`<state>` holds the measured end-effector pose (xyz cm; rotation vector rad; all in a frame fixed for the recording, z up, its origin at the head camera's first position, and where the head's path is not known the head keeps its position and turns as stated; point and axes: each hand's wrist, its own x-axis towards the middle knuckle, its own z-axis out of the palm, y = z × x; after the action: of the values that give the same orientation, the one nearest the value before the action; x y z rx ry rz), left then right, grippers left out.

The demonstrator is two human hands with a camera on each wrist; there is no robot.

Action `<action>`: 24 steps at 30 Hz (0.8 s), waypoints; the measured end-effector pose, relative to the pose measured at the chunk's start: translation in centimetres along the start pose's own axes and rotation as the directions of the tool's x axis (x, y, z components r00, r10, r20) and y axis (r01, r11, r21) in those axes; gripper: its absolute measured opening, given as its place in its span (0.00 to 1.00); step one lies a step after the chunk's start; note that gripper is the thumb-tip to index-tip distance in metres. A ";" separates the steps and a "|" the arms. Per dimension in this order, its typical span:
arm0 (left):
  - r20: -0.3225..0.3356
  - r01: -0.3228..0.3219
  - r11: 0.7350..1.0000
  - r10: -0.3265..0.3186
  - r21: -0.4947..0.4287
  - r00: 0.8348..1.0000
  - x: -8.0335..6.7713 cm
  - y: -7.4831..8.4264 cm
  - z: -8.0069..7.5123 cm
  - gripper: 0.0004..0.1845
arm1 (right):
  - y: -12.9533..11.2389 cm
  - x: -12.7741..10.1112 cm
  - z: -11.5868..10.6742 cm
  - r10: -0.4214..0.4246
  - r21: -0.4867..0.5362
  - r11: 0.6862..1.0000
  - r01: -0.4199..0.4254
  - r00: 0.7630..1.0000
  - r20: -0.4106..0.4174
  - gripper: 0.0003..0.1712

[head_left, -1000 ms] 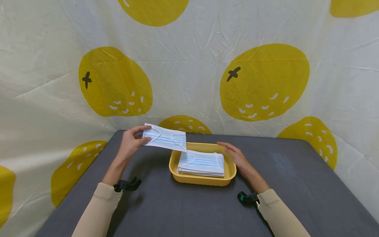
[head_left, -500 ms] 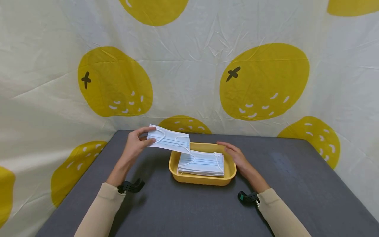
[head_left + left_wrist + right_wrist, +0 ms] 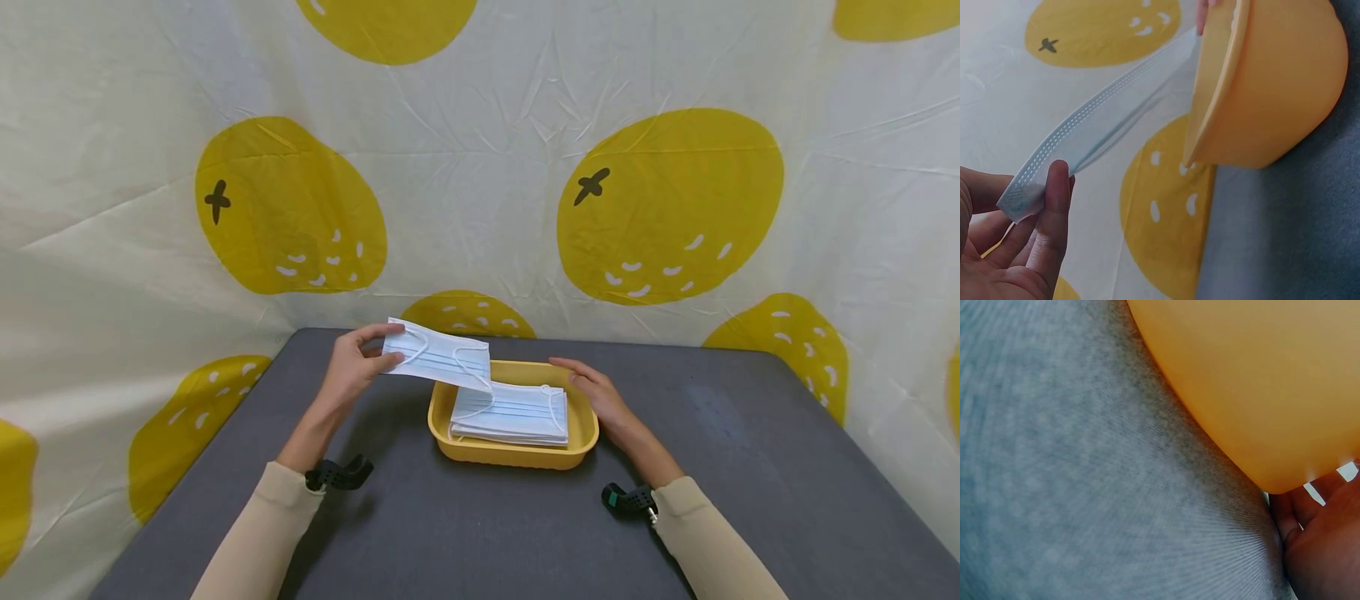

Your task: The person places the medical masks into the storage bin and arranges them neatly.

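My left hand (image 3: 354, 367) pinches the left end of a pale blue face mask (image 3: 437, 354) with white ear loops. The mask slants down to the right, its far end above the left side of a yellow basket (image 3: 510, 457). In the left wrist view, thumb and fingers hold the edge of the mask (image 3: 1085, 122). A stack of similar masks (image 3: 513, 414) lies in the basket. At the basket's right back corner, my right hand (image 3: 603, 404) holds the rim. The right wrist view shows that hand (image 3: 1329, 537) against the basket's outer wall (image 3: 1260, 381); its fingertips are hidden.
A dark grey tabletop (image 3: 480, 533) carries the basket. Behind it hangs a pale curtain (image 3: 472, 208) with large yellow fruit prints. Black wrist devices (image 3: 339, 473) sit at both sleeve cuffs.
My left hand has moved a little to the right and slightly down with the mask, bringing its far end farther over the basket. The right hand, basket and stack stay in place.
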<state>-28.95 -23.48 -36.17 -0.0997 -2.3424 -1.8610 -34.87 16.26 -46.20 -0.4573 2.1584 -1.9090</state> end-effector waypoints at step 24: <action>0.010 0.023 1.000 -0.023 -0.017 1.000 0.4 0.3 2.4 0.24 | -0.1 0.0 0.0 0.010 -0.018 1.000 -0.010 1.000 -0.014 0.25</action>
<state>-29.48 -21.06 -36.30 -0.0851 -2.3446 -1.8953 -34.85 16.24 -46.07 -0.4370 2.1839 -1.8946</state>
